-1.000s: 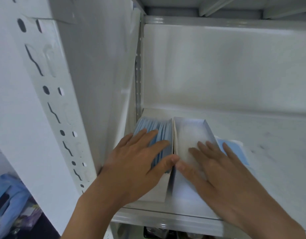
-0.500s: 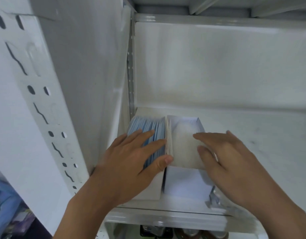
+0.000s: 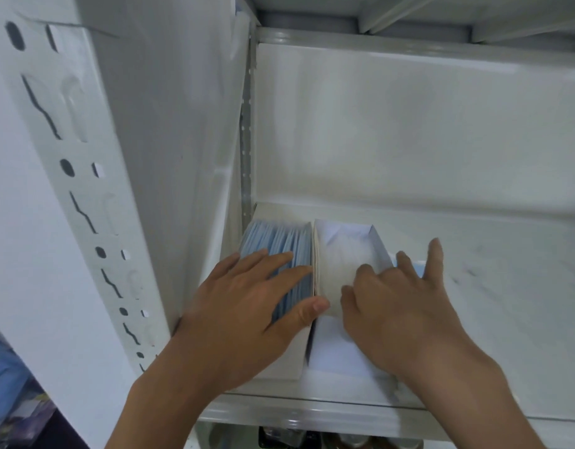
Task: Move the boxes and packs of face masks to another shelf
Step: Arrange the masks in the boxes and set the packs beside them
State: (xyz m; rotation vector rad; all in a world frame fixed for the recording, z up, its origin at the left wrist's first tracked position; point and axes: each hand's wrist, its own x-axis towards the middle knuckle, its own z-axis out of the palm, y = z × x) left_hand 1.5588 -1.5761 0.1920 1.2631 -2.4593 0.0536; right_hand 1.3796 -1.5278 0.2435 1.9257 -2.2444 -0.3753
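Note:
Two open white boxes stand side by side at the left end of a white metal shelf. The left box holds blue face masks packed on edge. The right box shows white contents. My left hand lies flat on the blue masks, thumb at the wall between the boxes. My right hand rests over the right box's right wall, thumb and one finger curled on the white contents, two fingers stretched past the wall. A sliver of a blue mask pack shows beside those fingers.
A perforated white upright and a side panel close off the left. The shelf's front lip runs below my wrists, with dark items on the level beneath. Blue bagged goods sit low at the far left.
My right hand slid from lying flat on the right box's front to its right wall, and its fingers have curled onto the white contents. The left hand has stayed on the blue masks.

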